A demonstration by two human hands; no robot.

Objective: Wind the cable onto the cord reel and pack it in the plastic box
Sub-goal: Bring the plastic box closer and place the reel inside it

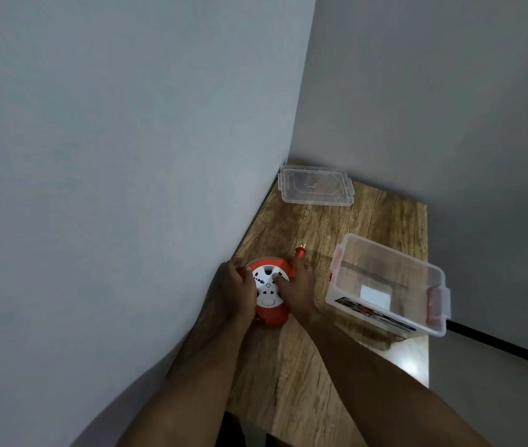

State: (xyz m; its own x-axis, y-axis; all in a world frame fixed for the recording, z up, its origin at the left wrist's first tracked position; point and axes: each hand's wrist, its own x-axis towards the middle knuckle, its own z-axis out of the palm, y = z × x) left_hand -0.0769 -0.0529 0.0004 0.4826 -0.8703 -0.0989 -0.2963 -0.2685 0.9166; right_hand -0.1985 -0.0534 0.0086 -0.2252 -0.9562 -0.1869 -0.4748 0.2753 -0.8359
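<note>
Head view: I look down on a narrow wooden desk (pixel 291 366) set into a grey wall corner, running from lower centre to the middle right of the frame.
Cord reel: I note the red cord reel (pixel 270 293) with a white socket face lying flat on the desk at centre frame, close to the left wall (pixel 111 188).
Cable: I see no loose cable on the desk; whether it is fully wound on the drum I cannot tell. The red plug (pixel 299 253) sticks out just above the reel, prongs pointing toward the upper right.
Left hand: I record the left hand (pixel 238 291) curled round the reel's left rim, fingers gripping the housing.
Right hand: I record the right hand (pixel 295 290) lying against the reel's right side, its thumb pressed on the white face and its fingers (pixel 304 269) bent over the far edge near the plug; it holds the reel.
Plastic box: I find the clear plastic box (pixel 385 285) open and upright on the desk to the right of centre, just beside the right hand but apart from it, with red latches at its ends and a white label inside.
Lid: I find the clear lid (pixel 316 187) lying flat at the far end of the desk, above centre, well apart from the box.
</note>
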